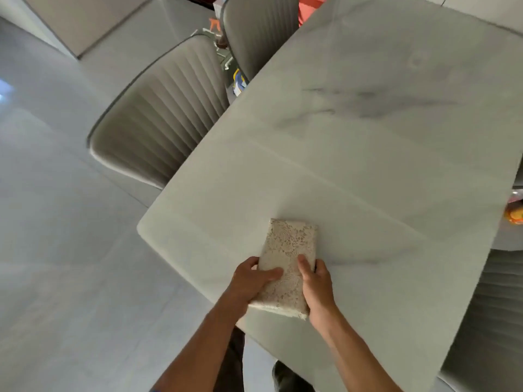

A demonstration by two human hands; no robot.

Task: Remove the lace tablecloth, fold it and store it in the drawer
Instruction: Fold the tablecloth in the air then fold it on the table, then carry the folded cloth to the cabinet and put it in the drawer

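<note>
The cream lace tablecloth [288, 250] is folded into a narrow thick rectangle and lies near the front corner of the white marble table [368, 154]. My left hand [250, 281] grips its left side with the thumb on top. My right hand [317, 287] grips its right side, fingers laid over the lace. The near end of the bundle reaches the table's front edge. No drawer is in view.
Two grey ribbed chairs [158, 120] [260, 32] stand along the table's left side, and another chair [486, 321] sits at the right. An orange object [513, 213] shows at the right edge. Pale tiled floor [65, 250] spreads to the left.
</note>
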